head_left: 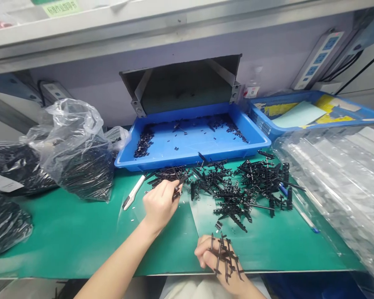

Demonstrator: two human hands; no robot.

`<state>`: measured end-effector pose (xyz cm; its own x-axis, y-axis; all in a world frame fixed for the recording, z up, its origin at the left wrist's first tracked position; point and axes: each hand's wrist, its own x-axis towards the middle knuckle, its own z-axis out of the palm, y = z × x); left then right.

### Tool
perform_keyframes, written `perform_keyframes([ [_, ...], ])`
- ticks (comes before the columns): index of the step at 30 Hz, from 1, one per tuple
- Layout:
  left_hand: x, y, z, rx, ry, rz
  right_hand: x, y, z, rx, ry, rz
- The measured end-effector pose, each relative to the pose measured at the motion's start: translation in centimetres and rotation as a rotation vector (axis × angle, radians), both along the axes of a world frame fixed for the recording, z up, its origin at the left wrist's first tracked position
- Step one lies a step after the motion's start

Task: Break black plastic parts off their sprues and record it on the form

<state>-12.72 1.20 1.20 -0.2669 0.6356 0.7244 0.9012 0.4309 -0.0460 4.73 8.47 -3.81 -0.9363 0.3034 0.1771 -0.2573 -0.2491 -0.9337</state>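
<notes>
- Green matting (65,232) covers the bench, with a grey back panel and a shelf above it.
- At the mat's back edge sits a blue tray (187,160) under a chute opening, a scatter of small black bits lying in it.
- Just in front of the tray, right of the middle, lies a heap of black sprues (239,187): thin moulded plastic frames, tangled together.
- Left hand (158,205) reaches to the left end of that heap, fingers pinched shut on one black sprue (178,187).
- Right hand (220,259) is at the mat's front edge, closed around a bundle (225,255) of several sprues that fan out between the fingers.
- These pieces look light and stiff but thin, likely to snap or snag on one another; I would judge the central runner the safest place to grip, not the small branches.
- A white knife (133,192) lies on the mat just left of the left hand.
- Clear bags (77,153) of black parts crowd the mat's left edge.
- A second blue tray (299,114) with papers stands at the back right corner, and clear plastic sheeting (339,187) drapes the right edge.
</notes>
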Motion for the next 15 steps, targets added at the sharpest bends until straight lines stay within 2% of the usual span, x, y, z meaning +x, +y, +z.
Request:
perform_keyframes([
  [3,1.0,-1.2,0.7,0.022,-0.045,-0.068,-0.1,-0.5,-0.7,-0.056,-0.027,-0.065],
  [5,1.8,-1.7,1.4,0.005,-0.180,-0.074,-0.1,-0.8,-0.9,-0.072,-0.090,-0.117],
  [6,2.2,-1.9,1.9,0.047,-0.305,-0.048,-0.2,-0.9,-0.9,-0.065,-0.115,-0.145],
  [8,2.9,-2.4,2.9,0.213,-0.680,0.019,-0.2,-1.0,-0.8,-0.030,-0.158,-0.196],
  [10,3.8,-3.0,3.3,0.397,-1.185,-0.006,-0.3,-0.9,-0.9,0.000,-0.218,-0.244],
  [13,5.8,-3.7,2.2,0.582,-1.930,-0.164,-0.3,-0.6,-1.2,0.059,-0.267,-0.334],
  [15,7.3,-4.0,0.7,0.667,-2.239,-0.220,-0.3,-0.4,-1.5,0.158,-0.263,-0.355],
])
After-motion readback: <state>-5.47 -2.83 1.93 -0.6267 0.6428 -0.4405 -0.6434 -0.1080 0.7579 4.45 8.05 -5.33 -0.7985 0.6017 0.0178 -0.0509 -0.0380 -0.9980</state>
